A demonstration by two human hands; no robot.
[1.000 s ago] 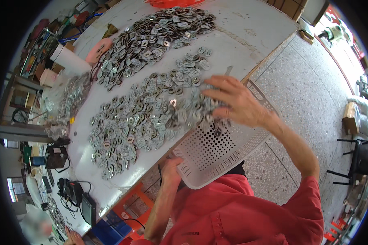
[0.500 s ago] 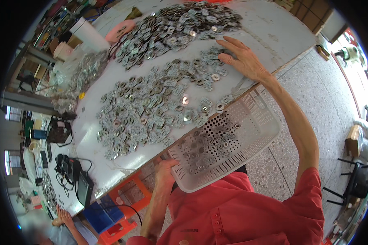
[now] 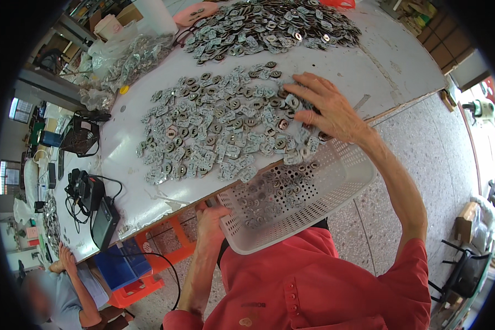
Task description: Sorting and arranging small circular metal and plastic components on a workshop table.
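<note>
A white perforated plastic basket (image 3: 335, 195) sits under the table's near edge, against my body, with a scatter of small metal pieces on its bottom. My left hand (image 3: 209, 223) grips its left rim, thumb over the top. On the table a loose layer of small silvery and dark button-like metal pieces (image 3: 214, 124) reaches to the edge above the basket. My right hand (image 3: 327, 110) is at the right end of this layer, fingers apart and palm down, its fingertips on or just over the pieces. Some pieces overhang the edge by the basket.
A larger heap of similar pieces (image 3: 269, 27) lies farther back on the white table (image 3: 132, 181). Clear plastic bags (image 3: 126, 55), a black device (image 3: 104, 223) with cables and a small fan (image 3: 81, 136) stand to the left. A co-worker (image 3: 66, 297) sits at lower left.
My right hand has moved nearer, toward the table edge, and pieces there have shifted toward the basket. My left hand still holds the basket. The view has shifted a little.
</note>
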